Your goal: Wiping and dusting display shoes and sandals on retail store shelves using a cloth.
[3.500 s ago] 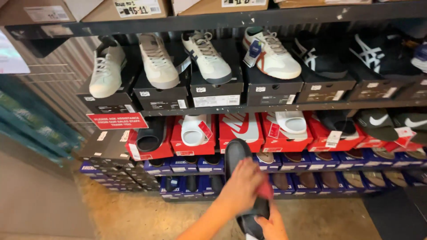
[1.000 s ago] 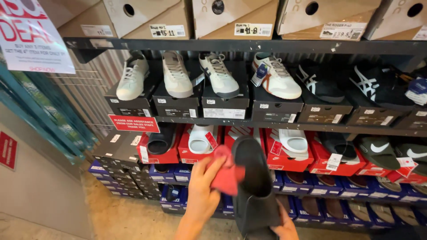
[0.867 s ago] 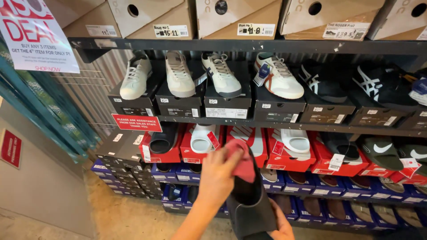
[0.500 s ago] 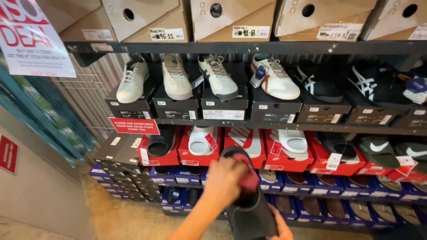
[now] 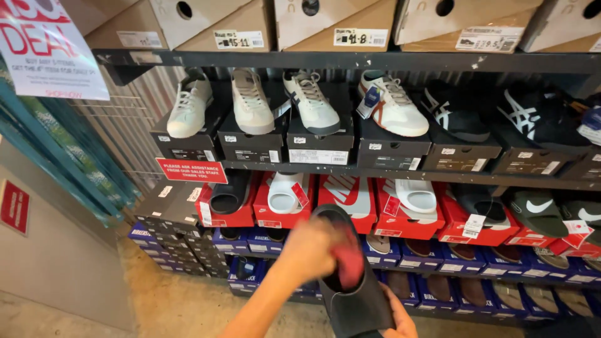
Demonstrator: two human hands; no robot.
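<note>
Person's standing in front of a metal shoe rack (image 5: pixel 375 61), w/ a black slide sandal (image 5: pixel 357 294) held up in front of the rack's lower shelves, toe end pointing up. Right hand (image 5: pixel 400 319) is under the sandal near the bottom edge of the view, cupping it from below, fingers wrapped around the heel end, so that hand's holding the sandal. Left hand (image 5: pixel 311 250) is blurry, sits on the sandal's left side over the footbed, fingers closed on a red tag (image 5: pixel 348 263) that lies against the inside of the sandal. Can't tell if the tag's attached.

Behind the sandal on the rack: a red shoebox (image 5: pixel 347 195) directly above it, a white slide (image 5: pixel 285 193) on another red box just left of that, a black slide (image 5: pixel 230 193) further left. Top display row has white sneakers (image 5: pixel 310 100) on black boxes (image 5: pixel 319 147), approx above the sandal. Brown cardboard boxes (image 5: pixel 338 25) stacked on the rack's top. Red notice sign (image 5: pixel 191 170) hangs off the rack's left end, blue boxes (image 5: pixel 263 241) line the bottom rows.
</note>
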